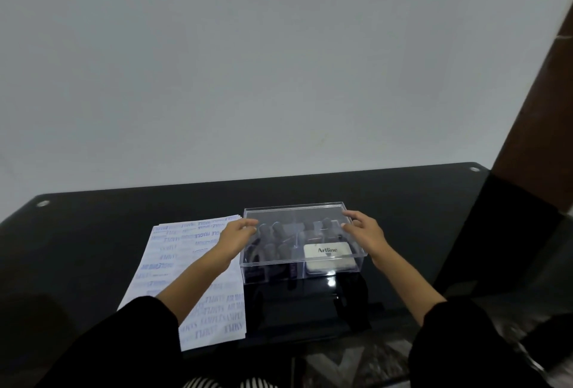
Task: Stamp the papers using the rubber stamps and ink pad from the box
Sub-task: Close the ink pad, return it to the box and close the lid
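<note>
A clear plastic box with a lid stands on the black glass table. Inside it, several dark-handled rubber stamps fill the left and back parts, and a white Artline ink pad lies front right. My left hand grips the lid's left edge and my right hand grips its right edge. A stack of papers covered with blue stamp prints lies to the left of the box, partly under my left forearm.
The black glass table reaches to a pale wall at the back, with metal fixing discs at its far corners. A brown wooden post rises at the right. Patterned floor shows below the table's front edge.
</note>
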Motion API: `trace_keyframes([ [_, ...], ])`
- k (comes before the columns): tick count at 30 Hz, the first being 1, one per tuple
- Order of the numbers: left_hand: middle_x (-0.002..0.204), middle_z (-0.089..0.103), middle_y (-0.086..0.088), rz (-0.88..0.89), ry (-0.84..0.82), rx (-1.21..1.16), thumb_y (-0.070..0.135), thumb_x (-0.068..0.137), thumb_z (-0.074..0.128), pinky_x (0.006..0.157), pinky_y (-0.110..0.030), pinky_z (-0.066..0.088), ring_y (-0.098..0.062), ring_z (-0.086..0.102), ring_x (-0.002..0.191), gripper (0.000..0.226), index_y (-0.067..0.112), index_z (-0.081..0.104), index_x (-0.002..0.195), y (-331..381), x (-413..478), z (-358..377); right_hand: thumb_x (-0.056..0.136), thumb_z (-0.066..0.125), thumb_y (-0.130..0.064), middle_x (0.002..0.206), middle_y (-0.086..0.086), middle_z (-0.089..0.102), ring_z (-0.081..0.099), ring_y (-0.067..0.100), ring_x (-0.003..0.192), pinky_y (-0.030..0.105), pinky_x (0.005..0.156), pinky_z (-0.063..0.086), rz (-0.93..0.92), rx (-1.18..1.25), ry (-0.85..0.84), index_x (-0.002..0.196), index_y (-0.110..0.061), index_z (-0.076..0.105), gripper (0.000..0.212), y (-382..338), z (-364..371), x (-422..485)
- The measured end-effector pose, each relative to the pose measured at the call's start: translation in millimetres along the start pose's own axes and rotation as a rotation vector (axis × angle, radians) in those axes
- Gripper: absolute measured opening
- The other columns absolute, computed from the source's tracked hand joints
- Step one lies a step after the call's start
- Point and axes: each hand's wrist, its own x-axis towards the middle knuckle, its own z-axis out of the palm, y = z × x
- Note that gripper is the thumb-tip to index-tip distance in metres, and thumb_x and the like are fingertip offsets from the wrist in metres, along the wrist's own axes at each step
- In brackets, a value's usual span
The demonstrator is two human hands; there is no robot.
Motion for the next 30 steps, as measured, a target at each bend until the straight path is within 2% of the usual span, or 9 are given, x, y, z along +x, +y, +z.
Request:
trace_keyframes([
  [2,0.138,0.048,-0.010,-0.009,0.008,-0.009,0.007,0.096,0.041,0.098,-0.029,0.036,-0.023,0.046,0.124,0.035,0.009,0.054,0.129,-2.1,-0.1,2.4,0.091,0.054,-0.011,0.136,0.013,0.050,0.050,0.028,0.124,0.044,0.103,0.043,-0.003,-0.006,0.006,0.131,-0.018,0.051,0.041,0.2,1.6,-0.5],
  [4,0.134,0.050,-0.011,-0.011,0.016,-0.029,0.007,0.096,0.041,0.088,-0.024,0.036,-0.018,0.049,0.107,0.036,0.008,0.051,0.130,-3.8,-1.2,6.6,0.092,0.054,-0.010,0.140,0.012,0.047,0.045,0.027,0.129,0.041,0.105,0.041,-0.015,-0.027,0.010,0.132,-0.016,0.050,0.041,-0.4,3.0,-0.1],
  [6,0.133,0.050,-0.011,-0.011,0.041,-0.036,0.007,0.095,0.043,0.087,-0.025,0.036,-0.014,0.045,0.101,0.036,0.009,0.051,0.130,-6.2,-2.4,11.4,0.092,0.054,-0.010,0.143,0.010,0.044,0.041,0.026,0.132,0.040,0.106,0.038,-0.031,-0.062,0.009,0.133,-0.016,0.049,0.042,0.7,4.8,0.3],
  [11,0.144,0.041,-0.010,-0.004,0.097,0.019,0.009,0.095,0.047,0.108,-0.040,0.036,-0.029,0.043,0.128,0.036,0.011,0.049,0.131,-11.4,-5.9,19.3,0.089,0.056,-0.011,0.140,0.010,0.048,0.045,0.027,0.128,0.042,0.105,0.041,-0.035,-0.106,0.015,0.130,-0.019,0.051,0.042,7.8,5.9,-1.1],
  [17,0.143,0.033,-0.014,0.020,0.121,0.038,0.006,0.094,0.048,0.104,-0.041,0.039,-0.031,0.039,0.126,0.052,0.014,0.031,0.142,-17.9,-8.8,23.1,0.091,0.055,-0.015,0.132,0.009,0.051,0.054,0.022,0.109,0.037,0.088,0.049,0.012,0.042,0.021,0.132,-0.020,0.047,0.043,15.3,6.6,0.1],
  [20,0.148,0.028,-0.014,0.039,0.138,0.019,0.008,0.095,0.047,0.111,-0.045,0.034,-0.031,0.034,0.133,0.059,0.017,0.020,0.147,-21.3,-9.2,29.4,0.096,0.048,-0.024,0.138,0.009,0.046,0.052,0.026,0.117,0.041,0.097,0.046,0.072,0.170,0.025,0.142,-0.023,0.032,0.049,18.0,12.6,-1.6],
  [23,0.156,0.018,-0.011,0.017,0.142,0.075,0.014,0.098,0.041,0.114,-0.041,0.025,-0.031,0.024,0.142,0.061,0.014,0.008,0.150,-27.0,-6.5,36.7,0.100,0.035,-0.026,0.144,0.008,0.042,0.044,0.027,0.128,0.038,0.102,0.036,0.057,0.116,0.078,0.148,-0.025,0.023,0.049,25.6,18.9,-0.7],
  [27,0.156,0.020,-0.011,-0.003,0.178,0.117,0.012,0.100,0.035,0.113,-0.038,0.026,-0.031,0.026,0.141,0.056,0.010,0.008,0.149,-32.7,1.7,42.0,0.102,0.028,-0.020,0.141,0.012,0.046,0.046,0.028,0.127,0.037,0.103,0.037,0.002,0.015,0.212,0.144,-0.017,0.036,0.043,31.4,25.1,4.8],
  [30,0.154,0.024,-0.012,-0.012,0.211,0.118,0.008,0.100,0.032,0.111,-0.037,0.029,-0.031,0.030,0.139,0.054,0.008,0.010,0.150,-33.9,7.0,44.6,0.102,0.030,-0.019,0.129,0.013,0.057,0.057,0.025,0.108,0.034,0.087,0.044,-0.044,-0.027,0.247,0.139,-0.017,0.044,0.039,32.2,28.6,9.9],
])
